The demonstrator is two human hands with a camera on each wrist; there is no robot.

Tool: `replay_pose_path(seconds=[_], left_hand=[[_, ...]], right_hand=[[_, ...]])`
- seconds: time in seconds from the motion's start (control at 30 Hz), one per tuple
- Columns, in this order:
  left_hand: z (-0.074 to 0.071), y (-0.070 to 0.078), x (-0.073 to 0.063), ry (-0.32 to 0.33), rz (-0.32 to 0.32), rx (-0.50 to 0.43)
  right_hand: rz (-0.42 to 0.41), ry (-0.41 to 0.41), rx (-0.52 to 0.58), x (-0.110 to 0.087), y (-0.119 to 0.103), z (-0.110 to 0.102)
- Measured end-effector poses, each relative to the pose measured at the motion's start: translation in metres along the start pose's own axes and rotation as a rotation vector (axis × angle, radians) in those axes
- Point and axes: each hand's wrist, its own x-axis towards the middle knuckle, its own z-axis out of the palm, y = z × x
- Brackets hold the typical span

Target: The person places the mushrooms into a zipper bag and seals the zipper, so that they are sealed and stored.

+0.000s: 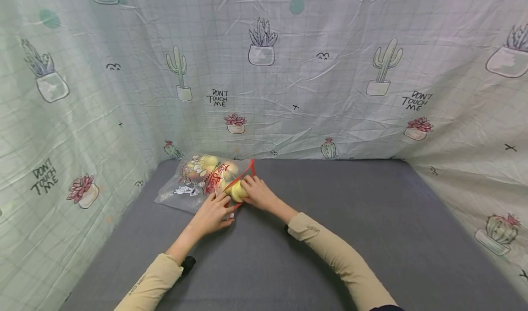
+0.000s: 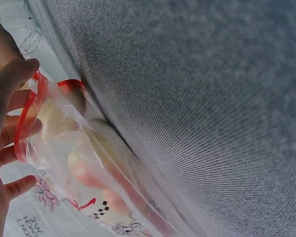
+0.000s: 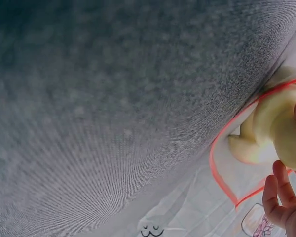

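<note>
A clear plastic zip bag (image 1: 171, 196) with red and black print lies at the back left, its red-edged mouth facing right. Several yellow fruits with a reddish blush (image 2: 84, 168) show through its plastic. My left hand (image 1: 211, 215) holds the near side of the mouth, thumb and fingers on either side of the red zip edge (image 2: 20, 131) in the left wrist view. At the opening, my right hand (image 1: 260, 194) grips a round yellow fruit (image 3: 287, 140), thumb on one side and fingertips on the other. More pale yellow fruit (image 3: 246, 145) sits just inside the mouth.
Dark grey cloth covers the table (image 1: 350, 219). A pale curtain (image 1: 297, 132) printed with potted cacti hangs behind it and along both sides, close behind the bag. Black wrist straps (image 1: 188, 264) show beneath the rolled beige sleeves (image 1: 338, 256).
</note>
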Motion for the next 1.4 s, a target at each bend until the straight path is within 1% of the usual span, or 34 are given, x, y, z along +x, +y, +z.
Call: replay_pose_path(seconds=[0.1,0.2,0.33,0.53,0.6,0.67,0.87,0.97,1.03,1.17,1.27,1.4], left_hand=[[0.001,0.000,-0.001,0.003,0.000,-0.009],[0.001,0.000,-0.001,0.001,0.001,-0.012],[0.000,0.000,-0.001,0.000,-0.003,-0.005],[-0.001,-0.001,-0.003,0.005,0.001,0.012],[-0.001,-0.001,-0.003,0.003,0.001,0.015],[-0.001,-0.001,-0.003,-0.001,-0.001,0.011],[-0.001,-0.001,-0.001,-0.015,-0.014,-0.010],[-0.001,0.000,-0.001,-0.035,-0.019,-0.017],[-0.001,0.000,-0.001,-0.053,-0.021,-0.012],[0.000,0.001,-0.001,-0.076,-0.025,-0.006],[0.001,0.001,-0.001,-0.072,-0.023,-0.007],[0.001,0.001,0.000,-0.069,-0.022,-0.010]], right_hand=[[-0.025,-0.032,-0.002,-0.002,-0.001,-0.002],[-0.063,-0.046,0.035,-0.005,0.000,-0.004],[-0.085,-0.041,0.095,-0.011,0.003,-0.007],[-0.129,-0.028,0.141,-0.018,0.007,-0.008],[-0.149,-0.019,0.119,-0.020,0.006,-0.009],[-0.156,-0.021,0.067,-0.020,0.006,-0.009],[-0.166,0.032,-0.204,-0.017,0.002,-0.006],[-0.152,0.036,-0.294,-0.015,0.000,-0.005],[-0.134,0.028,-0.321,-0.015,0.000,-0.004],[-0.100,0.044,-0.314,-0.013,0.001,-0.001],[-0.072,0.066,-0.307,-0.011,0.002,0.002],[-0.041,0.060,-0.306,-0.008,0.003,0.004]])
